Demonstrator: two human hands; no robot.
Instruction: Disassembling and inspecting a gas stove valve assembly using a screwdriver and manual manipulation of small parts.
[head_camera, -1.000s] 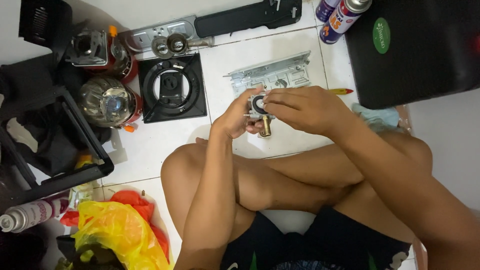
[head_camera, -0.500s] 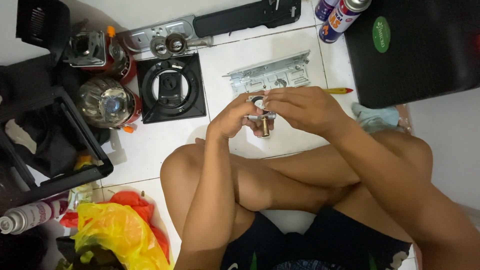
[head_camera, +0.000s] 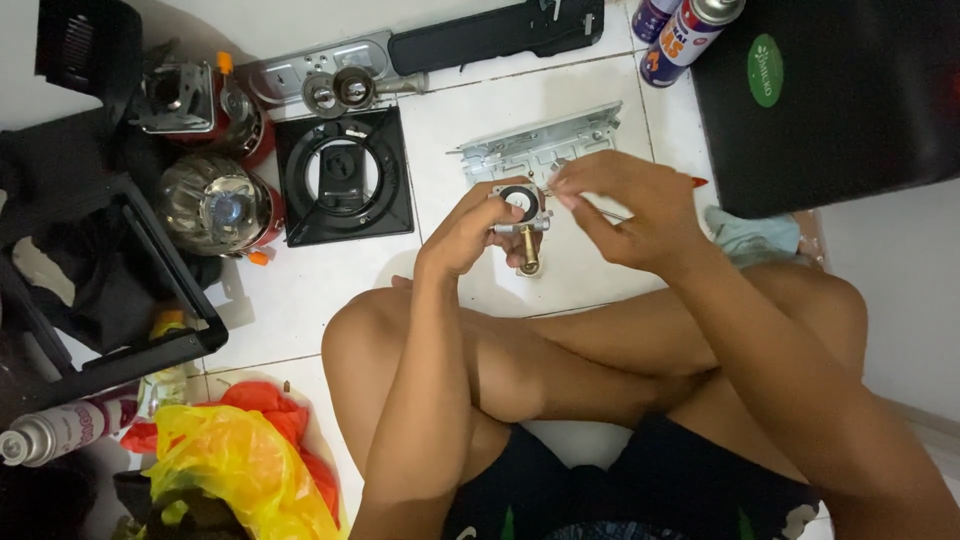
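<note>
My left hand grips a small metal valve part with a round black opening and a brass stem pointing down. My right hand is just to its right, fingers pinched on a thin screwdriver whose red handle end shows past the hand. The tool's tip lies at the part's upper right edge. Both hands hover above the white tiled floor, over my crossed legs. A grey metal bracket plate lies on the floor just behind the hands.
A black square burner tray lies left of the hands. Two gas canisters and a silver stove panel sit at upper left. Spray cans and a black case are at upper right. Yellow and red bags lie lower left.
My right hand has drawn back to the right off the valve part, which now shows fully in my left hand. The thin tool is now visible between the fingers.
</note>
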